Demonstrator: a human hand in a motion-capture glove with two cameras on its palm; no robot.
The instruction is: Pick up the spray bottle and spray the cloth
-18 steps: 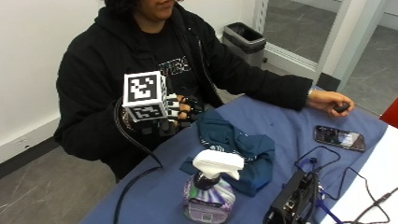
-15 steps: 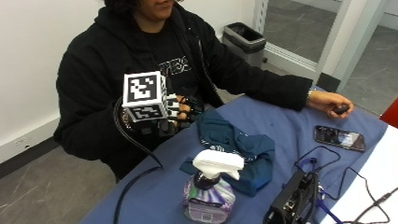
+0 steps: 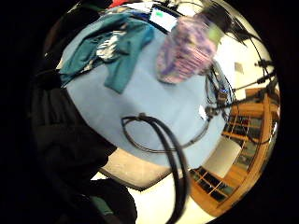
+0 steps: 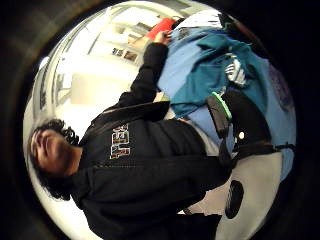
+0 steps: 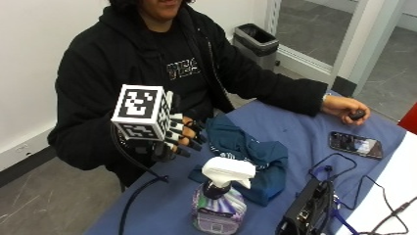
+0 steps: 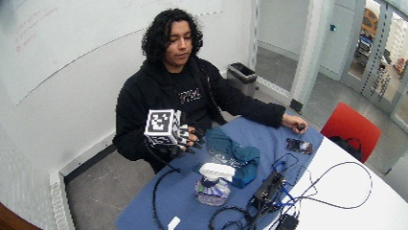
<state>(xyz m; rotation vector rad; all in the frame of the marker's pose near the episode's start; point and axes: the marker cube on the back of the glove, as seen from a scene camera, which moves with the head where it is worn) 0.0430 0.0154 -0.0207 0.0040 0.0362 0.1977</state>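
Presently the gloved right hand [image 5: 177, 139] is held raised, fingers relaxed and empty, near the upright spray bottle [image 5: 218, 203] beside the cloth [image 5: 251, 156]; rigid, part-filled, best taken at the neck.

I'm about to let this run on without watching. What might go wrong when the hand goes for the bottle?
The spray bottle stands right beside the electronics box and its cables, so spray could land on them. The gloved right hand is raised, not yet holding it; a clumsy reach might tip the bottle onto the teal cloth.
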